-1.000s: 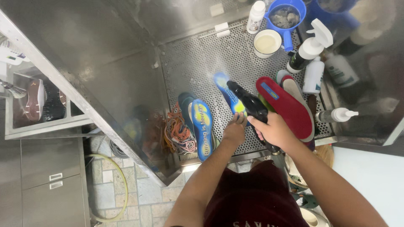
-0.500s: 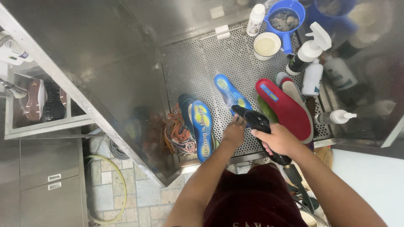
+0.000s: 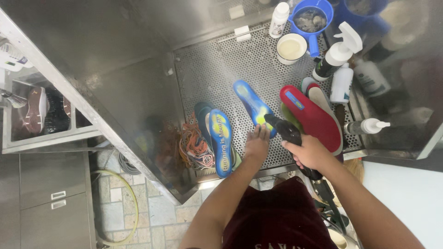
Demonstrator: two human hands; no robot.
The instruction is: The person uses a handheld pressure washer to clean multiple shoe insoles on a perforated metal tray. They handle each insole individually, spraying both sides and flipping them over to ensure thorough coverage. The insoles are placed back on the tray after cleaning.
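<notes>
My right hand grips a black spray gun whose nozzle aims at a blue and yellow insole lying on the perforated metal tray. A fine mist shows above that insole. My left hand rests flat with its fingertips on the insole's near end. To the left, another blue and yellow insole lies over a dark one. A red insole and a pale one lie to the right.
A tangle of orange laces sits at the tray's left. Behind stand a white cup, a blue scoop, a spray bottle and pump bottles. Shoes sit on a left shelf; a hose lies on the tiled floor.
My left hand has opened and pressed flat onto the near end of the blue insole. The spray gun has shifted right and its nozzle now points along the insole.
</notes>
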